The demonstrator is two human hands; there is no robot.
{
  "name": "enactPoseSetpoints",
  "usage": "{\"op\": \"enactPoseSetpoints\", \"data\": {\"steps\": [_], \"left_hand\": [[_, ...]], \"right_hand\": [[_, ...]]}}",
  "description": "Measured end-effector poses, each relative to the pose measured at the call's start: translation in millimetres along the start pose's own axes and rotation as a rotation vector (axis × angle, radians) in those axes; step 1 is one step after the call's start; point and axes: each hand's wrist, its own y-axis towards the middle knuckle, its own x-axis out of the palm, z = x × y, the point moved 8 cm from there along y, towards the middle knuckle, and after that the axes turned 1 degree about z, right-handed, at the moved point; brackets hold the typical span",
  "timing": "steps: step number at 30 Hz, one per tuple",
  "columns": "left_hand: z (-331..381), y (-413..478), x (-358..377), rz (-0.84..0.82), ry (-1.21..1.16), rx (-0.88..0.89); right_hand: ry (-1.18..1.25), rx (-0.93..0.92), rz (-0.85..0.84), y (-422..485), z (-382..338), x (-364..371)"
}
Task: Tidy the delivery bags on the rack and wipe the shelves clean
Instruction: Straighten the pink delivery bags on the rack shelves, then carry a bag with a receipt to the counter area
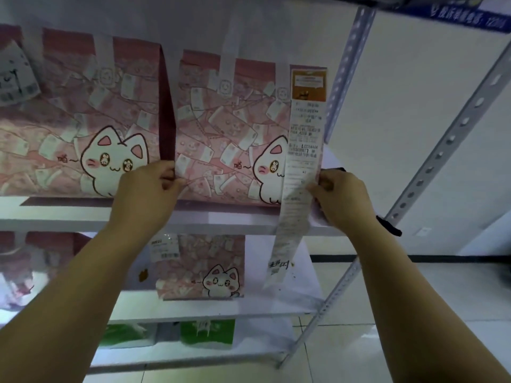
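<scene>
A pink delivery bag with a white cat print [224, 139] stands on the upper white shelf [215, 218]. My left hand [146, 189] pinches its lower left edge. My right hand [340, 196] grips its lower right side, where a long paper receipt [301, 161] hangs down past the shelf edge. A second pink cat bag [83, 120] stands just to the left, touching the first. On the shelf below sits a smaller pink cat bag [201, 268].
Green bags [207, 331] sit on the lowest shelf. Perforated grey rack posts [437, 158] rise at the right, with a white wall and tiled floor [387, 341] beyond. Another bag with a label [13, 76] is at the far left.
</scene>
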Motion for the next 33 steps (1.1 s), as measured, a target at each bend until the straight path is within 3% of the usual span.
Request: {"op": "enactPoseSetpoints", "data": {"steps": [19, 33], "left_hand": [[11, -29, -31, 0.044, -0.150, -0.044], [18, -110, -84, -0.196, -0.334, 0.085]], "right_hand": [[0.247, 0.030, 0.144, -49, 2, -27], [0.287, 0.131, 0.335, -226, -20, -68]]}}
